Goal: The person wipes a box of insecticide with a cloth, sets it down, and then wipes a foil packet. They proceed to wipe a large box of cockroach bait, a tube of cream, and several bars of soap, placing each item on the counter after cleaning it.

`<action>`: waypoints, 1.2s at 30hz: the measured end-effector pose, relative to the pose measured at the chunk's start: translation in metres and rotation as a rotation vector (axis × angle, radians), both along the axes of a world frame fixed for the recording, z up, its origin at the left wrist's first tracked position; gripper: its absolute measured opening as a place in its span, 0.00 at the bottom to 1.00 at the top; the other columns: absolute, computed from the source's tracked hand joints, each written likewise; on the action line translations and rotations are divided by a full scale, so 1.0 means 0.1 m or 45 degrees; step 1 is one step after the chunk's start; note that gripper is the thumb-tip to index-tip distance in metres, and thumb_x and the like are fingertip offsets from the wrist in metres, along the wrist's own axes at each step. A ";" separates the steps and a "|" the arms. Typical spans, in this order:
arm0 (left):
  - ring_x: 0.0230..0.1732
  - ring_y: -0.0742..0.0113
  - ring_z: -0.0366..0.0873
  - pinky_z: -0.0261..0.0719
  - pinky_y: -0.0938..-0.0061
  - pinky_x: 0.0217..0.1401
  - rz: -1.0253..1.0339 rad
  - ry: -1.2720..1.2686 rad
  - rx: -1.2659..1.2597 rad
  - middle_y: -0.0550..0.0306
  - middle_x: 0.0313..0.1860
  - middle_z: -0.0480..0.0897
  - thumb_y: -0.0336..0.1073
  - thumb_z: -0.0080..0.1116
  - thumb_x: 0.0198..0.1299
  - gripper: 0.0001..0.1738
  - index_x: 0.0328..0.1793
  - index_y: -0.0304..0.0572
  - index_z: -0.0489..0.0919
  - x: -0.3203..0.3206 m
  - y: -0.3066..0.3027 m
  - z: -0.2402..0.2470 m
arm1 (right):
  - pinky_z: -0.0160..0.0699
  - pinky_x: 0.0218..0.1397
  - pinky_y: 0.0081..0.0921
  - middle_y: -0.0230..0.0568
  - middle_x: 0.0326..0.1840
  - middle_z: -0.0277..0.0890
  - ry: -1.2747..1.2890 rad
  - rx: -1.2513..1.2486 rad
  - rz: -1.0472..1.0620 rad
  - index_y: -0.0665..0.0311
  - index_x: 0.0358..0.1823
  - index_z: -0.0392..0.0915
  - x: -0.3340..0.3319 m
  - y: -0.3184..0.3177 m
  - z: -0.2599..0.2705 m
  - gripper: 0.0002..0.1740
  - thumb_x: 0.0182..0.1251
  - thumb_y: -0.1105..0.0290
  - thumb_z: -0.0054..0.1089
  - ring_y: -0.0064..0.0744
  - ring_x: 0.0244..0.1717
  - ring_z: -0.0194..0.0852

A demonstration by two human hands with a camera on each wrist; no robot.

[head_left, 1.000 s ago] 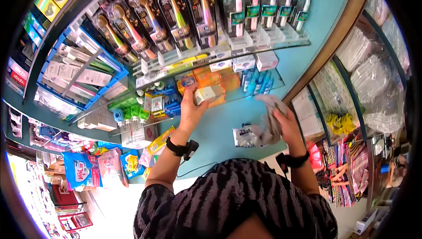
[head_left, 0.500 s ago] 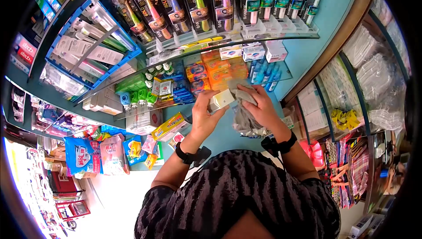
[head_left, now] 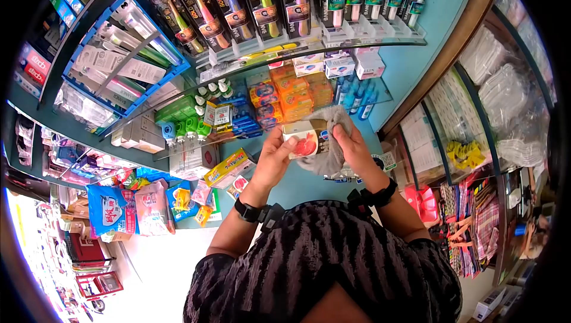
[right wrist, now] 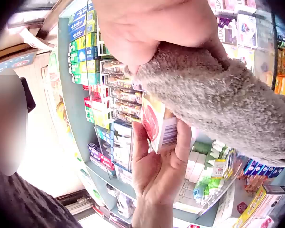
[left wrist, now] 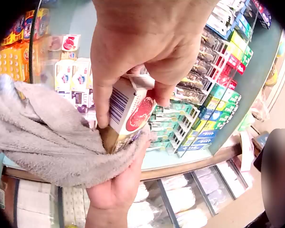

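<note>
My left hand grips one end of a small carton with a red cut grapefruit printed on its face. A barcode shows on another side of the carton in the left wrist view. Around the other end lies a fluffy grey cloth, held against the carton by my right hand. In the right wrist view the cloth covers much of the carton's upper part, while the thumb and fingers of my left hand pinch its lower end.
Orange soap packs, blue bottles and white soap boxes stand just beyond the hands, under a glass shelf edge. Packaged toothbrushes hang above. A yellow box lies left on the counter; wooden-framed compartments flank the right.
The carton and the cloth, held apart one second ago, have come together in front of the body. The carton has turned so its grapefruit print shows, and the cloth now wraps its right end.
</note>
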State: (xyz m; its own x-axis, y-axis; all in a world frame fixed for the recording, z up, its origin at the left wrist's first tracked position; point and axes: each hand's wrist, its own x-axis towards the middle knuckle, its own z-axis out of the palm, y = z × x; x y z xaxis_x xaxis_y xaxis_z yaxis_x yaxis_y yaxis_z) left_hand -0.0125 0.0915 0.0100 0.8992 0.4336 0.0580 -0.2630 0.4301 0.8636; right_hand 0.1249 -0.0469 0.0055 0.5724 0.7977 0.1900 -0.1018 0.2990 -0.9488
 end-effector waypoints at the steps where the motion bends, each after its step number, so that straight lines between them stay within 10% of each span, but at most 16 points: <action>1: 0.55 0.65 0.76 0.78 0.69 0.56 -0.026 0.024 -0.098 0.53 0.55 0.76 0.40 0.50 0.67 0.22 0.63 0.39 0.65 -0.03 0.01 -0.01 | 0.66 0.58 0.21 0.35 0.57 0.68 0.037 -0.021 -0.038 0.67 0.66 0.59 0.00 -0.01 -0.03 0.26 0.74 0.57 0.45 0.23 0.55 0.66; 23: 0.67 0.58 0.65 0.63 0.54 0.69 -0.116 -0.079 -0.536 0.51 0.67 0.68 0.53 0.40 0.69 0.31 0.70 0.38 0.59 -0.34 -0.11 -0.06 | 0.74 0.55 0.29 0.40 0.57 0.71 0.653 0.234 -0.100 0.67 0.63 0.63 -0.36 -0.07 0.18 0.23 0.72 0.61 0.48 0.27 0.54 0.72; 31: 0.62 0.60 0.71 0.70 0.55 0.63 -0.319 0.062 -0.107 0.50 0.63 0.70 0.40 0.48 0.68 0.24 0.65 0.37 0.60 -0.61 0.01 0.01 | 0.72 0.49 0.21 0.33 0.49 0.73 0.018 0.123 -0.187 0.68 0.57 0.67 -0.62 -0.02 0.22 0.19 0.72 0.62 0.50 0.19 0.45 0.70; 36: 0.58 0.54 0.74 0.75 0.48 0.58 -0.647 0.200 -0.322 0.47 0.59 0.73 0.59 0.33 0.70 0.34 0.68 0.36 0.61 -0.68 0.04 0.02 | 0.70 0.47 0.18 0.32 0.45 0.74 -0.250 0.050 -0.290 0.68 0.52 0.70 -0.79 0.02 0.19 0.17 0.72 0.62 0.49 0.18 0.43 0.69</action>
State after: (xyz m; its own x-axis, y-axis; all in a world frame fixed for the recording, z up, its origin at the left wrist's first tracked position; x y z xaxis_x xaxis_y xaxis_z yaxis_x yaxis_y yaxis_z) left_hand -0.0803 0.0960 0.0123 0.9873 -0.0710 -0.1422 0.1530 0.6667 0.7295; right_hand 0.0464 -0.0454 0.0250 0.6852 0.6427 0.3427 0.1565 0.3296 -0.9311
